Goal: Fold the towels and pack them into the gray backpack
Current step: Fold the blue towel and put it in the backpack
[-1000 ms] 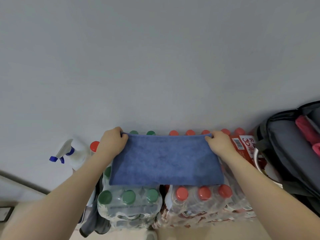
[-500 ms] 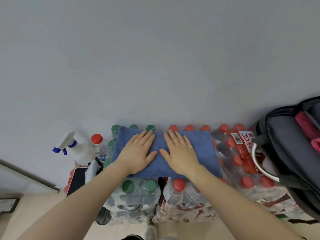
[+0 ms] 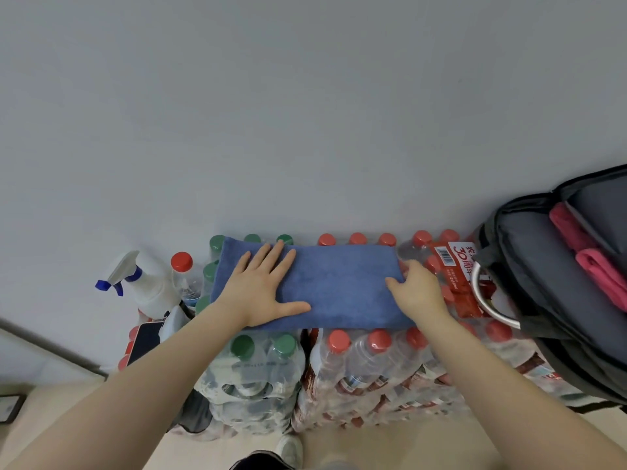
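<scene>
Blue towel, folded to a strip, held on packs of bottled water beside the open gray backpack.

The blue towel (image 3: pixel 339 286) is laid across the caps of the green-capped bottle pack (image 3: pixel 258 364) and the red-capped bottle pack (image 3: pixel 369 361). It is pressed flat by the left hand (image 3: pixel 263 290), fingers straight and spread, while its right end is gripped by the right hand (image 3: pixel 415 291), fingers curled over the edge. The support is uneven and gapped; a further fold may be skewed, or the strip may sag or slide off the front if the pressure is released. The gray backpack (image 3: pixel 543 283), to the right, already holds pink towels (image 3: pixel 600 276); a loosely carried towel may unfold at its opening. A spray bottle (image 3: pixel 142 283) stands to the left.
</scene>
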